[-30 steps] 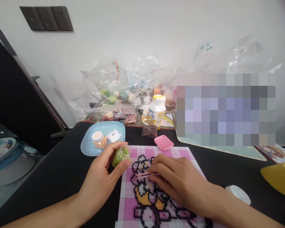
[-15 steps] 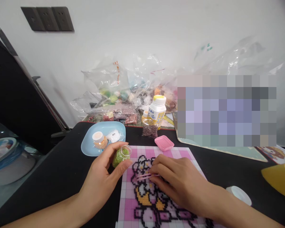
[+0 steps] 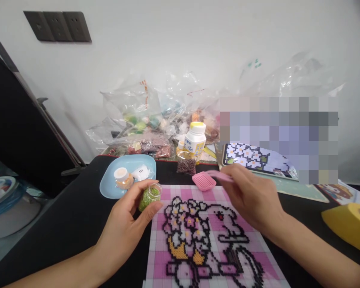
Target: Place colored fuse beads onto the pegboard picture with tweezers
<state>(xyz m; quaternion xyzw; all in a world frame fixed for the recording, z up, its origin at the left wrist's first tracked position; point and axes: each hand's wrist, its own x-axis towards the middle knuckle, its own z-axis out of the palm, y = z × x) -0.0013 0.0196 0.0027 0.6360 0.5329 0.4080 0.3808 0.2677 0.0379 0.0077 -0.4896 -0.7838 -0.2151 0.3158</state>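
Observation:
My left hand [image 3: 126, 224] is closed around a small clear jar of green beads [image 3: 149, 196], held tilted at the left edge of the pegboard [image 3: 210, 240]. The board carries a pink checked bead picture with a black outline and yellow parts. My right hand [image 3: 252, 196] is lifted above the board's upper right corner and pinches pink tweezers [image 3: 219, 175], whose tips point left over a small pink ridged tray [image 3: 204, 181].
A light blue plate [image 3: 108, 186] with two small jars sits behind my left hand. A white bottle with a yellow cap [image 3: 195, 141], bead bags [image 3: 156, 116] and a phone [image 3: 255, 158] line the back. A yellow object [image 3: 348, 224] lies at right.
My right hand has lifted off the bead picture and moved up and right with the tweezers, uncovering the design. The left hand with the jar has stayed nearly still.

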